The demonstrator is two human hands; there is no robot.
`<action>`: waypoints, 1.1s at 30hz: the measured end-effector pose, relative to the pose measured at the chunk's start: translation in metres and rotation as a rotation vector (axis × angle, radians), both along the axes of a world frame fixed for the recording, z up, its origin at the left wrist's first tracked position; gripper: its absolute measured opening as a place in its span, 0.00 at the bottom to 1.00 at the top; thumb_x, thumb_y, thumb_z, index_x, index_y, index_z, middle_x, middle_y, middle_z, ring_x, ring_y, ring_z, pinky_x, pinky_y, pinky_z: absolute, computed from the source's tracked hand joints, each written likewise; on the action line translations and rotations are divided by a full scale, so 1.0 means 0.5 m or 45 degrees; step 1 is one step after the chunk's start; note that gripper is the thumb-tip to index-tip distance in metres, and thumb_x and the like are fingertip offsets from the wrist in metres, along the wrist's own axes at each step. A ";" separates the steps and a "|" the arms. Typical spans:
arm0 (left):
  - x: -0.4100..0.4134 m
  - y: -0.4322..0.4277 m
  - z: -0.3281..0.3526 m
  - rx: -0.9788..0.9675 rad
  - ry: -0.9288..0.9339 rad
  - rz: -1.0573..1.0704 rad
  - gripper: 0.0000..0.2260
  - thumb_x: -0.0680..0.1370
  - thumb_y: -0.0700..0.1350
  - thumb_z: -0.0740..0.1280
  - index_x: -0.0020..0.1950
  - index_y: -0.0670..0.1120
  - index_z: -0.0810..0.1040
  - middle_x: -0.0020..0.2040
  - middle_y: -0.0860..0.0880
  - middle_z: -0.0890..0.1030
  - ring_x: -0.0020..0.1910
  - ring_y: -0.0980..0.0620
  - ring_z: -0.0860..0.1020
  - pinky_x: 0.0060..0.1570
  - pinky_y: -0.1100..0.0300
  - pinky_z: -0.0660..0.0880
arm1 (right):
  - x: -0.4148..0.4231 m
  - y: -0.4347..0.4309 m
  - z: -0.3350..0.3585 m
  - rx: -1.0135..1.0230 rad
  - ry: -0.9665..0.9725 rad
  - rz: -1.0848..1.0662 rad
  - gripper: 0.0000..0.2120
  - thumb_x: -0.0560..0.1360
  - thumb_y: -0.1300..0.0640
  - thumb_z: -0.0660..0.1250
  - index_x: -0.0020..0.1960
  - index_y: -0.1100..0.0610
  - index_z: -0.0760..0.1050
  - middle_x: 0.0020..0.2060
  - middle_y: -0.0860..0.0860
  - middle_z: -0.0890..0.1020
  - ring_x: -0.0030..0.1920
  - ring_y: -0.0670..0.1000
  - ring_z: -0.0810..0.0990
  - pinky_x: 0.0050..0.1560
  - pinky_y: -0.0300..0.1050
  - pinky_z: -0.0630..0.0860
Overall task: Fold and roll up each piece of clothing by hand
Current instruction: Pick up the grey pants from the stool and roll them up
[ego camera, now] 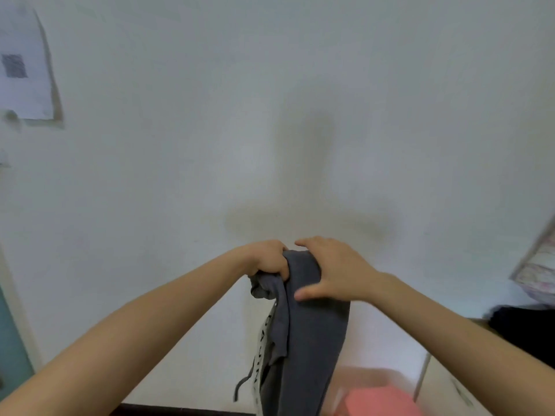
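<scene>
A dark grey garment (303, 334) with a white lettered band and a drawstring hangs in the air in front of a white wall. My left hand (268, 259) grips a bunched top corner of it with curled fingers. My right hand (332, 270) holds the top edge beside it, fingers over the far side and thumb pressed on the near face. The two hands are close together at the top of the cloth. The garment's lower end runs out of the bottom of the frame.
A paper sheet (25, 70) with a square code hangs on the wall at upper left. A pink tub (381, 397) sits low at the right. Dark clothing (522, 322) and a floral cloth (537, 271) lie at the right edge.
</scene>
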State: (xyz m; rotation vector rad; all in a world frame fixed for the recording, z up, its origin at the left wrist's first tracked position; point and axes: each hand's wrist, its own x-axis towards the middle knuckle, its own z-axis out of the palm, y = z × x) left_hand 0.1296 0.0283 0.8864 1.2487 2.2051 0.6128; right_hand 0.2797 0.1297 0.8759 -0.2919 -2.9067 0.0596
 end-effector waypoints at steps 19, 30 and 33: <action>0.030 -0.072 -0.036 -0.027 1.152 0.015 0.41 0.74 0.49 0.64 0.78 0.47 0.39 0.78 0.41 0.49 0.77 0.42 0.47 0.72 0.37 0.40 | -0.110 0.016 -0.001 -0.849 -0.301 -0.028 0.18 0.59 0.60 0.71 0.49 0.58 0.79 0.45 0.54 0.84 0.48 0.56 0.82 0.51 0.53 0.81; -0.016 -0.073 -0.169 0.645 1.689 -0.200 0.33 0.73 0.47 0.64 0.76 0.45 0.56 0.54 0.44 0.80 0.45 0.45 0.80 0.55 0.45 0.75 | -0.106 0.043 0.013 -1.372 -0.648 -0.130 0.32 0.54 0.61 0.69 0.58 0.68 0.76 0.50 0.65 0.81 0.51 0.64 0.78 0.56 0.55 0.74; 0.001 -0.054 -0.142 0.434 1.407 -0.186 0.27 0.74 0.42 0.62 0.72 0.47 0.61 0.52 0.48 0.78 0.46 0.44 0.78 0.41 0.53 0.71 | -0.091 0.051 0.023 -1.242 -0.686 -0.247 0.25 0.58 0.56 0.68 0.53 0.64 0.79 0.47 0.61 0.83 0.50 0.62 0.81 0.50 0.48 0.77</action>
